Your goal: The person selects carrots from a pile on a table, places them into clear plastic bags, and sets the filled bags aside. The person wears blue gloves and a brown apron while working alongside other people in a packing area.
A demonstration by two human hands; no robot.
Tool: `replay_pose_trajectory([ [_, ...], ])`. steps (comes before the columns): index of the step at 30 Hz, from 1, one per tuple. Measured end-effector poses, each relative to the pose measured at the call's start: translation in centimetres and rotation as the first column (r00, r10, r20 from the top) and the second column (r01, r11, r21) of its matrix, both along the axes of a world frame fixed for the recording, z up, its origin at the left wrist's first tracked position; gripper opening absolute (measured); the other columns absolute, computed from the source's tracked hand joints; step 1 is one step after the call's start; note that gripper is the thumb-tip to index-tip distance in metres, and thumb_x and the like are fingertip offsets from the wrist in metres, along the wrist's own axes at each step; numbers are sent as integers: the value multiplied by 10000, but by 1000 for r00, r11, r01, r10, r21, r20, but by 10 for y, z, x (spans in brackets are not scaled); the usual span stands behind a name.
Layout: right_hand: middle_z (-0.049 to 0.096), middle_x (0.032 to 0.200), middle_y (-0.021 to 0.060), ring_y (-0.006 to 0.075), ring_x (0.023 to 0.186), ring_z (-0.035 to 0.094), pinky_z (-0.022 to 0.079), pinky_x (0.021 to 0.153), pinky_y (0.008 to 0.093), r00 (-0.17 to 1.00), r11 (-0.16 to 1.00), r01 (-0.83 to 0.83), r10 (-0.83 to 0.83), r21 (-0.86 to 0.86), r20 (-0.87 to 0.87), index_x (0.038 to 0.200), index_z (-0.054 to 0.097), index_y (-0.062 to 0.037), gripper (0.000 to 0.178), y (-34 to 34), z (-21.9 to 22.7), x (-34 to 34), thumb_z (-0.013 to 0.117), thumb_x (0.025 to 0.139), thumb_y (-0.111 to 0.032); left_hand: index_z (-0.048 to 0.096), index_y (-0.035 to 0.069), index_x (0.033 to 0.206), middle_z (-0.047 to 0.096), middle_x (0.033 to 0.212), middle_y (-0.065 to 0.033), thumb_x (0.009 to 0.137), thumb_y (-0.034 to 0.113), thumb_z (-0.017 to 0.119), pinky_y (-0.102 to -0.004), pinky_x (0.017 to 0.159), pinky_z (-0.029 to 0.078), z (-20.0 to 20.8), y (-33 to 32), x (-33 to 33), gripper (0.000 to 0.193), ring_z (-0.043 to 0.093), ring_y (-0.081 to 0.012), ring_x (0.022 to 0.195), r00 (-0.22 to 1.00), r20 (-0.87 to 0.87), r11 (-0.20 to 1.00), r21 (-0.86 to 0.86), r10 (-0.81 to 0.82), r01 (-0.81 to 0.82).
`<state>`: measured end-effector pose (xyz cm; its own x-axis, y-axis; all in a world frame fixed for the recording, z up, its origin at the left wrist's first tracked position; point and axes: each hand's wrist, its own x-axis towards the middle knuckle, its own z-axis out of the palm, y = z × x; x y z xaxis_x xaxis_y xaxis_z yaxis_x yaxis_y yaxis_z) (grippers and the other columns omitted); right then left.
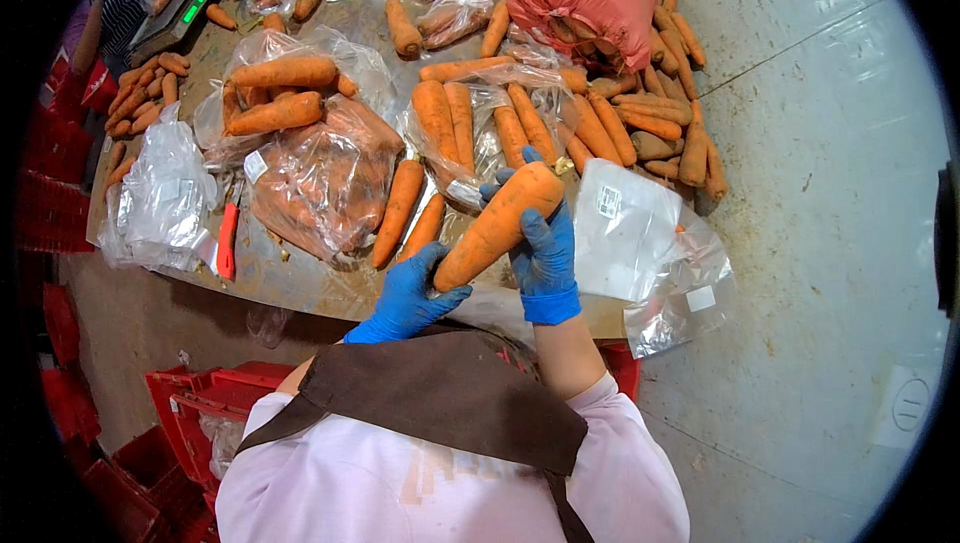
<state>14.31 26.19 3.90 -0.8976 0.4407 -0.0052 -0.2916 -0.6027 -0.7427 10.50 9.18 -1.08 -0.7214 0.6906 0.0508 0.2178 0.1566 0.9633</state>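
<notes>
A large orange carrot [497, 228] is held slantwise between my two blue-gloved hands, above the table's near edge. My left hand [408, 293] closes round its narrow lower end. Around the thick upper end are the fingers of my right hand [540, 248]. Just beyond lies an open clear bag [480, 178] with several carrots on and in it. Left of my hands, two loose carrots [400, 211] lie beside a filled clear bag of carrots [320, 183]. To the right of my right hand are flat plastic bags [625, 228] with white labels.
A red-handled knife [228, 241] and crumpled clear bags [160, 193] lie at the table's left. Far left stands a scale [185, 13] with a green display. A red sack [585, 3] sits at the back among more carrots. Red crates [215, 398] stand below on the left.
</notes>
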Motion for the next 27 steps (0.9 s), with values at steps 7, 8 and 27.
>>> replay_pose_trajectory([
  [7,534,1064,92,242,961,564,488,849,374,993,994,-108,109,-17,43,1354,226,-36,850,-28,-14,8,742,692,-166,532,28,998,586,850,-126,704,270,740,-308,664,468,11,-6,4,434,589,-217,753,995,-79,995,-66,68,-74],
  [8,532,1065,92,244,960,563,485,856,375,993,990,-118,120,-77,18,1354,226,-37,847,-26,-13,6,740,691,-155,533,24,1011,586,854,-117,707,269,738,-305,671,467,10,-7,4,441,587,-206,764,990,-114,994,-63,85,-93],
  [27,523,1068,103,256,937,555,474,865,428,988,993,-80,68,-87,-136,1346,248,-49,890,1,-12,1,769,646,-221,515,21,1124,602,925,-108,709,223,743,-307,742,479,18,-12,-14,515,594,-211,832,995,30,982,-163,-93,97],
])
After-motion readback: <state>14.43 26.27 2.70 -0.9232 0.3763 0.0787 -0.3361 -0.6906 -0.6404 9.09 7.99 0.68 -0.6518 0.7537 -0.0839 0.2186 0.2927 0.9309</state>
